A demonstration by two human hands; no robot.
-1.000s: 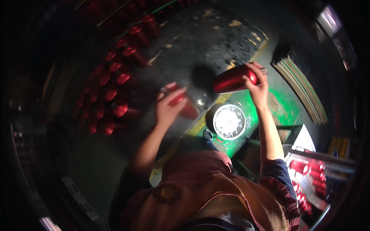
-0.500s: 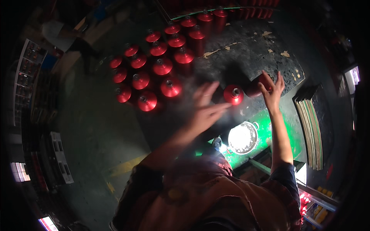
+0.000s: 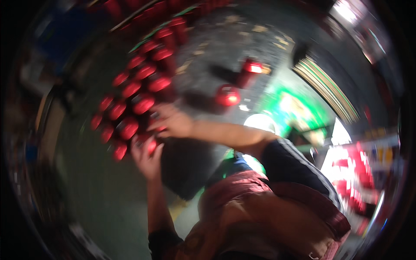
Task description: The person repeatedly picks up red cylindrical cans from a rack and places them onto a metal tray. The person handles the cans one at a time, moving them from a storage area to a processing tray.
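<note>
Red metal cylinders with domed tops and narrow necks [image 3: 143, 103] stand in a close group at the left of the dark worktable [image 3: 203, 60]. My left hand [image 3: 148, 160] has its fingers around the top of a red cylinder [image 3: 151, 146] at the group's near edge. Just beyond it my right hand [image 3: 175, 122] reaches across from the right, its fingers curled at another red cylinder [image 3: 160, 127]. Motion blurs both grips. Apart from the group, two more stand to the right: a nearer red cylinder [image 3: 228, 95] and a farther red cylinder [image 3: 249, 73].
A brightly lit round pot [image 3: 260, 123] lies partly behind my right forearm, by a green surface [image 3: 299, 108]. Stacked sheets [image 3: 327, 89] stand at the right. More red cylinders [image 3: 151, 13] fill a green-edged area at the far left. Red items [image 3: 353, 173] are at lower right.
My view has turned, and both hands have gone left to the group's near edge. The right hand has left the tilted cylinder, which now stands beside the other single one.
</note>
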